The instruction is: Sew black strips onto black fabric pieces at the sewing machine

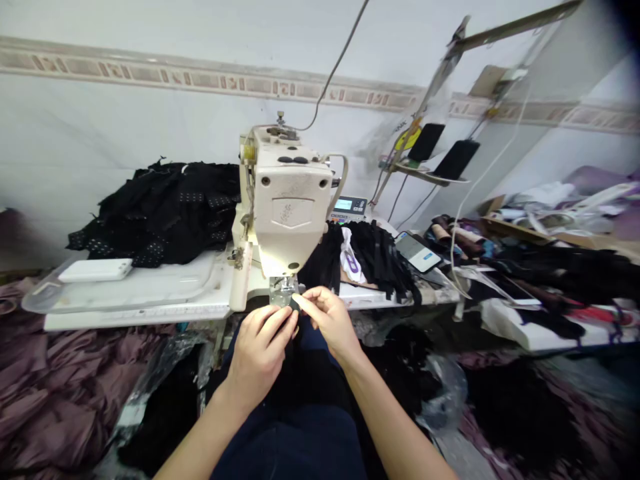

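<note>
A cream sewing machine (293, 200) stands straight ahead, its lit needle area (284, 288) just beyond my fingertips. My left hand (263, 343) is closed, with fingers pressed together on a piece of black fabric (295, 304) in front of the presser foot. From the other side my right hand (330, 323) pinches the same fabric, thumb and forefinger near the left fingertips. Most of the fabric is hidden by my fingers, and its edges cannot be made out.
Black garments (170, 207) are heaped on the table's left, behind a white box (95, 269). Right of the machine lie black strips (385, 253), a phone (418, 252) and a control panel (346, 205). Black thread cones (456, 160) stand on a rack. Mauve cloth (65, 393) fills the lower left.
</note>
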`<act>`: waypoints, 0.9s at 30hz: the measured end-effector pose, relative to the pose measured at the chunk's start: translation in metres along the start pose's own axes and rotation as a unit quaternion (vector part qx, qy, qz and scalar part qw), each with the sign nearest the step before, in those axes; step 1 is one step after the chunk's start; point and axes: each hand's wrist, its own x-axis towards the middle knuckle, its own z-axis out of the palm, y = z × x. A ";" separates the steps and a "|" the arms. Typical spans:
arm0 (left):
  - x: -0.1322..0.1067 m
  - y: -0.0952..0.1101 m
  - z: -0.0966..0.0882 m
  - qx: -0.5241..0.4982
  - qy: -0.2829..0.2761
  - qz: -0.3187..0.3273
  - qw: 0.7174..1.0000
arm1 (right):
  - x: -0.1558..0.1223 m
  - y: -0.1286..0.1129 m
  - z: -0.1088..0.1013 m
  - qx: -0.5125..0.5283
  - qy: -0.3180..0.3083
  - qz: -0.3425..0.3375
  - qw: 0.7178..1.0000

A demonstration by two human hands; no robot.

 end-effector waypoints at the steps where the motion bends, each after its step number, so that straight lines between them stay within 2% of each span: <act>1: 0.001 0.000 0.000 0.005 -0.003 0.001 1.000 | -0.007 0.005 0.001 0.006 0.001 0.007 1.000; 5: 0.006 0.000 0.000 0.023 -0.024 0.008 0.999 | -0.035 0.032 0.002 0.034 -0.045 0.032 0.998; 9: 0.012 0.001 0.001 0.035 -0.036 0.012 0.999 | -0.051 0.047 0.005 0.061 -0.001 -0.010 0.998; 13: 0.012 0.004 0.003 0.061 -0.031 -0.008 0.998 | -0.047 0.038 0.010 0.089 0.043 -0.004 0.995; 19: 0.012 0.008 0.003 0.103 -0.034 -0.039 0.993 | -0.036 0.018 0.017 0.099 0.046 0.025 0.994; 27: 0.011 0.013 0.010 0.130 -0.039 -0.046 0.990 | -0.032 0.020 0.015 0.118 0.040 0.044 0.991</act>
